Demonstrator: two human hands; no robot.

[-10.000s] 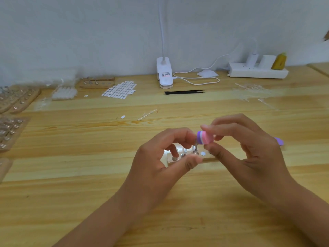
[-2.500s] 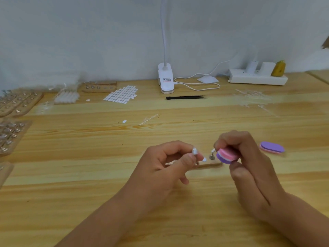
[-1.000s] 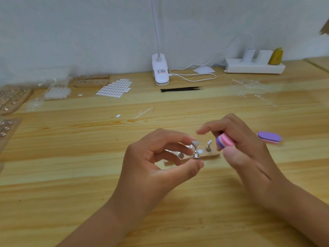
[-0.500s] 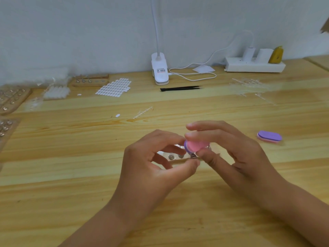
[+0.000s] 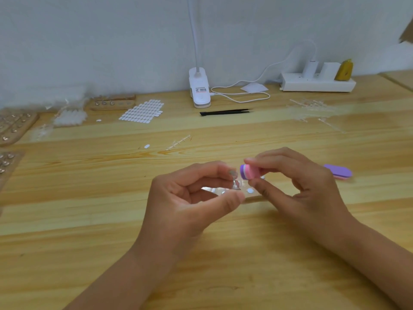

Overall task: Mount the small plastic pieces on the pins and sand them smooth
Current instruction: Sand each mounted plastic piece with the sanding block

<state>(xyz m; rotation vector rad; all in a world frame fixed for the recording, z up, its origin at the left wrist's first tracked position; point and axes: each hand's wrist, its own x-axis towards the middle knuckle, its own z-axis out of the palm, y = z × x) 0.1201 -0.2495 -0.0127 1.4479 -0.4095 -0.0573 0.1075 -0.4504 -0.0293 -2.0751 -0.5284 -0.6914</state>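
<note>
Head view looks down on a wooden tabletop (image 5: 89, 220) where two bare hands meet near the middle. The left hand (image 5: 187, 198) has its grip closed in a pinch: thumb and forefinger hold a small metal pin (image 5: 235, 186) upright, and a small plastic piece (image 5: 232, 173), blurred, sits on its top just by the forefinger tip. The right hand (image 5: 304, 186) has its grip pinched on a pink and purple sanding block (image 5: 249, 172), thumb below and forefinger above, with the purple end turned toward the piece and just beside it; whether the two touch cannot be told. Under and between the hands lies a wooden base (image 5: 253, 199), mostly hidden, with one white oval (image 5: 249, 190) lying on it. To the right, apart from the right hand, a second purple block (image 5: 338, 171) lies flat. Farther back lie black tweezers (image 5: 225, 112), a white lamp clamp (image 5: 200, 90) with its cable, and a white power strip (image 5: 317, 85) against the wall. At the back left are a sheet of white ovals (image 5: 143, 111), a wooden holder (image 5: 112, 102) with metal pins, and more pin boards (image 5: 15, 126) at the left edge.
</note>
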